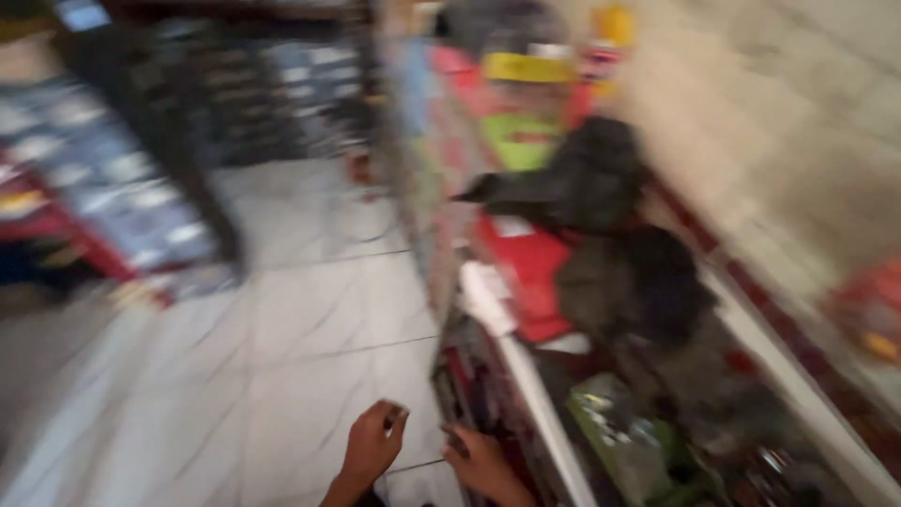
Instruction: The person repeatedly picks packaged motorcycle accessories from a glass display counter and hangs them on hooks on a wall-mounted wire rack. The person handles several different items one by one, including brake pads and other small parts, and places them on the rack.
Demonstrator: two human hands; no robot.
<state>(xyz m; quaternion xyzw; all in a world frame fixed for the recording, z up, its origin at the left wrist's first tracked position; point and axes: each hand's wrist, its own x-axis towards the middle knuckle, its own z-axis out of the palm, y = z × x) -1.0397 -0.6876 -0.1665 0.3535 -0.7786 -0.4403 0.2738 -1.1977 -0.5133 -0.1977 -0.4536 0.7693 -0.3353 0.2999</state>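
Head view, strongly blurred by motion. Left hand (373, 449) and right hand (477, 460) sit low in the frame, close together, at the near corner of a glass-fronted display counter with a pale frame (540, 399). The left hand is curled, fingertips pinched on something small at its upper edge; the right hand seems closed around a small dark object (454, 441) against the counter's edge. The blur hides what either item is and how firm the grip is. Judged by size alone, the dark object is probably light and rigid, best pinched at its ends between thumb and forefinger.

On the tabletop of the counter lie a flat red sheet or packet (530, 272) and a heap of soft black cloth or bags (610, 235); behind these stand green and yellow boxes (526, 103). Greenish goods (624, 441) show under the glass. Pale square floor tiles (282, 329) spread to the left, toward a dark shelving rack of small packaged goods (113, 178). A light tiled wall (779, 113) rises to the right.
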